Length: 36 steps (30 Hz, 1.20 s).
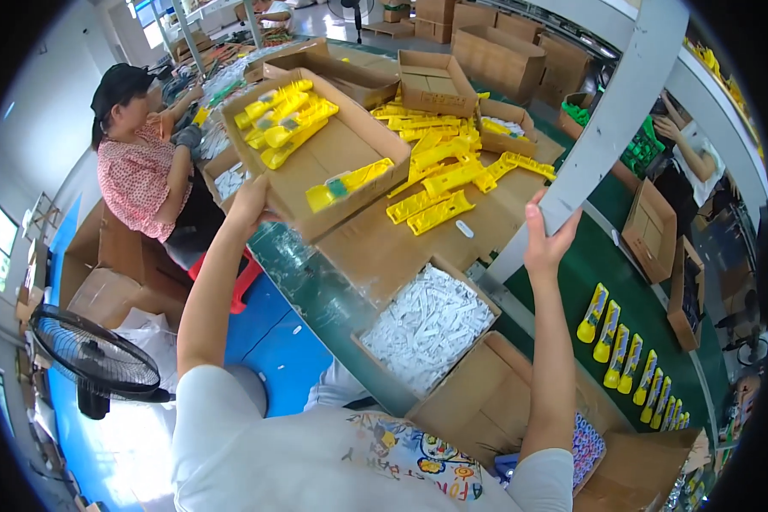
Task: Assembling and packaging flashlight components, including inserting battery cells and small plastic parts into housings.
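Note:
My left hand (252,203) grips the near-left corner of a shallow cardboard tray (333,145), which is tilted above the table. Several yellow plastic parts (286,122) lie in the tray's far left, and a few more with a green piece (350,183) lie at its near right. My right hand (549,243) is wrapped round a white metal post (602,128), thumb on the left side and fingers on the other. Between my arms, a box of small white pieces (427,328) stands at the table edge. Loose yellow plastic shells (452,175) are heaped beyond the tray.
A green conveyor (563,328) on the right carries a row of yellow items (623,354). Open cardboard boxes (435,81) stand at the back. A person in a patterned top (141,183) sits at the left, near a black fan (94,354). Another person (700,158) works across the conveyor.

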Available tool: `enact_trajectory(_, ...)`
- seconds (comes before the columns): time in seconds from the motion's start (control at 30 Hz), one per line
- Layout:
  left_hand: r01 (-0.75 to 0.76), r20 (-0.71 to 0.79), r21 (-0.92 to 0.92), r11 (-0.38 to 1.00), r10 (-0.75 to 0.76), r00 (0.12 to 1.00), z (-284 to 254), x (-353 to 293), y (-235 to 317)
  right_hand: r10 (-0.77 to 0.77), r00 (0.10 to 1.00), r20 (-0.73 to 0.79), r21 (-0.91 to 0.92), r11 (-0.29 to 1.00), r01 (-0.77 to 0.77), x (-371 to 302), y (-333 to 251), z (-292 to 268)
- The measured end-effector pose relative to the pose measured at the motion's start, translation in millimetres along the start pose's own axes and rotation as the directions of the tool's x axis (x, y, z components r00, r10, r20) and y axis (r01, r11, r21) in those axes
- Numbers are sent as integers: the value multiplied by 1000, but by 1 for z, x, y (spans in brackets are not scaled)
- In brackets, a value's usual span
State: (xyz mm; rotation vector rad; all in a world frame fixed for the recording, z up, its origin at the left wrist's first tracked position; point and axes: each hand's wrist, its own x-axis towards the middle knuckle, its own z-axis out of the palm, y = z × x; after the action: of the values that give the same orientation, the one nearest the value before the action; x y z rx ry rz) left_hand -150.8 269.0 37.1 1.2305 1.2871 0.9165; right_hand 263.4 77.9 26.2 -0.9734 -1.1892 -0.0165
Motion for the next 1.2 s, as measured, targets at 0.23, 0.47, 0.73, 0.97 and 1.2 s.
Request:
enact_trajectory(0.23, -179, -117, -99, 979, 167, 979, -3, -45, 52, 3, 998, -57, -46, 999, -6, 8, -4, 5)
enact_trajectory(0.47, -275, -248, -49, 960, 255, 934, -29, -127, -35, 27, 999, -43, -96, 995, -32, 2, -3, 10)
enact_trajectory(0.73, -377, -199, 137, 916, 399, 895, -14, -131, -112, 56, 994, -98, -75, 995, -64, 5, 1, 7)
enact_trajectory(0.97, 23, 270, 630, 776, -247, 930, -25, -140, -70, 220, 960, 175, -527, 844, -98, -35, -8, -38)
enact_trajectory(1.2, -699, 403, 641, 317, 636, 658, 26, -87, -33, 652, 616, 442, -627, 716, -307, -93, -168, -53)
